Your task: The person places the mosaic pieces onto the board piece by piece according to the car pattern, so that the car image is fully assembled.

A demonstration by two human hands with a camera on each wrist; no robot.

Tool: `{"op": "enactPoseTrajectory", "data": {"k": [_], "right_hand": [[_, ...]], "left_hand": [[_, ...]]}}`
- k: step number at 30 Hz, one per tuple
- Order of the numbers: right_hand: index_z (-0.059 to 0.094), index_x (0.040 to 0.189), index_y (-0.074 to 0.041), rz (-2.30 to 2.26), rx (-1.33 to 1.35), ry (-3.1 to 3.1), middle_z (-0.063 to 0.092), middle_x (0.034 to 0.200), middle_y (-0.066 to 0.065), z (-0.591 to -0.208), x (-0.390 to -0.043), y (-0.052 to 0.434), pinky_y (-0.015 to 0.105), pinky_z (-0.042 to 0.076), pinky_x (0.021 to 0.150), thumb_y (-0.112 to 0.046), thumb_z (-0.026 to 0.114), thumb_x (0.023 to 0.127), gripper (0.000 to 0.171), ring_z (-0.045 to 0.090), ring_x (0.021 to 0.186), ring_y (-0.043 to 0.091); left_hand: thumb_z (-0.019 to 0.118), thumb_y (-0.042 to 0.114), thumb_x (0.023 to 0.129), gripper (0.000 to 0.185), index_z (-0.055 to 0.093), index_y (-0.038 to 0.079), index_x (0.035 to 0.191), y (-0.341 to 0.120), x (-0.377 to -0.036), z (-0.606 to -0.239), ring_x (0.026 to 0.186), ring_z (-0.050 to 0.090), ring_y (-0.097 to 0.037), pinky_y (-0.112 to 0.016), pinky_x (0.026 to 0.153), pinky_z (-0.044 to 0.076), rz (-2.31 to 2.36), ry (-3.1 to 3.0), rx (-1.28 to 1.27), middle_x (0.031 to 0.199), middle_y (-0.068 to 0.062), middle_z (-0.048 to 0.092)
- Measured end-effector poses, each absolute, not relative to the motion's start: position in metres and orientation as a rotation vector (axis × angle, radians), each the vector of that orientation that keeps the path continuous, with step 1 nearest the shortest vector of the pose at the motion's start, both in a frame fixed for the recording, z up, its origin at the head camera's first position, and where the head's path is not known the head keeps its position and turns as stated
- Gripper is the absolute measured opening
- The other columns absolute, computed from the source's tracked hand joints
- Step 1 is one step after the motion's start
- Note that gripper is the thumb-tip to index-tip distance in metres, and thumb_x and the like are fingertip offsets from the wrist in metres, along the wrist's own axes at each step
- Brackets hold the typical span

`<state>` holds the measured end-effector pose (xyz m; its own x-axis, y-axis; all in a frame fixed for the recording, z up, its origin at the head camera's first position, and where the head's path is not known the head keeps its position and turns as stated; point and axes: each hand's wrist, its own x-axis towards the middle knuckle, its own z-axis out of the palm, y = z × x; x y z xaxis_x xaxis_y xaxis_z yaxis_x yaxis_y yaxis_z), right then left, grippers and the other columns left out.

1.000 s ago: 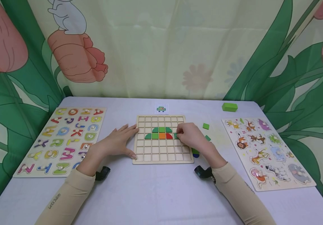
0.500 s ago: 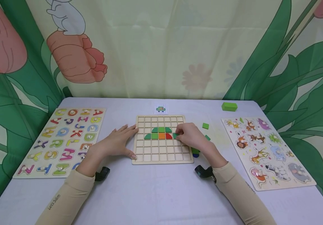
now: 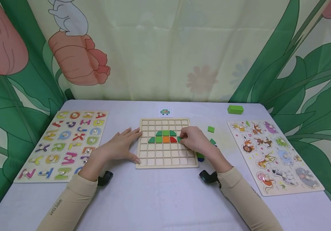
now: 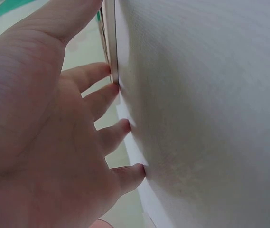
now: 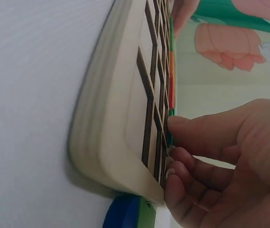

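Note:
A wooden grid board (image 3: 166, 163) lies flat on the table, with green, orange (image 3: 165, 139) and red (image 3: 173, 139) pieces set in two of its rows. My left hand (image 3: 120, 145) is spread at the board's left edge, thumb on the near corner and fingertips along the side. Over the right part of the board, my right hand (image 3: 195, 138) pinches a dark green piece (image 3: 179, 139) beside the red one, thumb and bent fingers close on the grid. Most of this piece is hidden by the fingers, with a green sliver (image 5: 170, 137) showing in the right wrist view.
A small pattern card (image 3: 165, 111) lies behind the board. Loose green tiles (image 3: 210, 129) and a blue piece (image 3: 201, 159) lie to its right. A green block (image 3: 235, 110) sits farther back. An alphabet puzzle (image 3: 53, 150) stands left, an animal puzzle (image 3: 275, 157) right.

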<state>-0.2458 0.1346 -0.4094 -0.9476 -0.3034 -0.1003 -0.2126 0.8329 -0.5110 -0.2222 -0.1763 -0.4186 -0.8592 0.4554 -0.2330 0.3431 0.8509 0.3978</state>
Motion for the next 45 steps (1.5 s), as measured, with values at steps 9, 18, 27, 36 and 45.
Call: {"op": "enactPoseTrajectory", "data": {"k": [9,18,27,36,45], "right_hand": [[0.073,0.103,-0.011,-0.758,-0.422,2.737,0.067,0.089,0.003,-0.398,-0.246,0.148,0.029,0.048,0.070,-0.015,0.069,0.089,0.015,0.056,0.081,0.020],[0.070,0.108,-0.009,-0.731,-0.420,2.718,0.061,0.088,0.007,-0.387,-0.247,0.166,0.029,0.044,0.065,-0.012,0.065,0.091,0.018,0.053,0.079,0.020],[0.069,0.114,-0.006,-0.673,-0.435,2.756,0.065,0.092,0.008,-0.381,-0.246,0.191,0.030,0.047,0.067,-0.013,0.063,0.090,0.026,0.056,0.082,0.021],[0.067,0.119,-0.004,-0.671,-0.283,2.842,0.066,0.102,0.014,-0.381,-0.259,0.227,0.036,0.050,0.076,-0.012,0.062,0.093,0.028,0.058,0.091,0.027],[0.070,0.108,-0.003,-0.511,-0.224,2.707,0.067,0.105,0.017,-0.380,-0.259,0.246,0.035,0.049,0.075,-0.017,0.068,0.089,0.023,0.057,0.089,0.027]], "left_hand": [[0.084,0.065,0.061,0.121,0.028,0.017,0.158,-0.177,-0.222,-0.419,0.155,0.010,-0.038,-0.071,0.118,0.012,0.490,2.710,0.602,0.168,-0.003,0.019],[0.084,0.065,0.061,0.122,0.028,0.016,0.158,-0.177,-0.222,-0.418,0.155,0.010,-0.038,-0.071,0.118,0.012,0.498,2.703,0.598,0.168,-0.003,0.019],[0.083,0.066,0.061,0.122,0.028,0.016,0.158,-0.178,-0.223,-0.421,0.155,0.010,-0.039,-0.071,0.118,0.012,0.497,2.708,0.611,0.168,-0.003,0.019],[0.083,0.065,0.061,0.122,0.027,0.017,0.158,-0.177,-0.223,-0.419,0.156,0.009,-0.037,-0.070,0.119,0.011,0.505,2.696,0.599,0.168,-0.001,0.018],[0.084,0.064,0.061,0.122,0.028,0.017,0.158,-0.176,-0.222,-0.418,0.156,0.009,-0.038,-0.070,0.119,0.011,0.496,2.699,0.587,0.168,-0.003,0.018]]}}
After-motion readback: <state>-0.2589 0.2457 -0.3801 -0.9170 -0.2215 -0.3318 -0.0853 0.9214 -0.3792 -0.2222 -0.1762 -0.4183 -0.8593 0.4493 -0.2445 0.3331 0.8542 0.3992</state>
